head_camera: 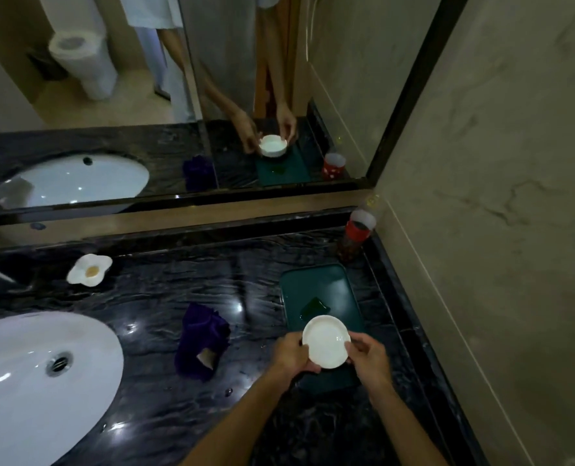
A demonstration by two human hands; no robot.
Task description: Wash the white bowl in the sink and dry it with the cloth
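1. The white bowl (326, 342) is being held in the air by both hands, just above the near end of the green tray (323, 290).
2. The left hand (291, 354) is being curled around the bowl's left rim, and the right hand (368, 356) is being curled around its right rim. Both hands are closed on the bowl, with fingers under it and thumbs on the edge.
3. Judging by this, the bowl is being picked up for washing, or being set down after it; which one cannot be told.
4. The bowl looks smooth, round and shiny, so it is probably slippery. It should be kept level and held by both sides while it is being carried.
5. The sink (27, 381) is lying well off to the left. It is white, glossy and egg-shaped, with a metal drain.
6. The purple cloth (200, 334) is lying crumpled between sink and tray. It looks soft and fuzzy.
7. The counter (165, 290) is dark, wavy-patterned stone, and lights are being reflected in it.
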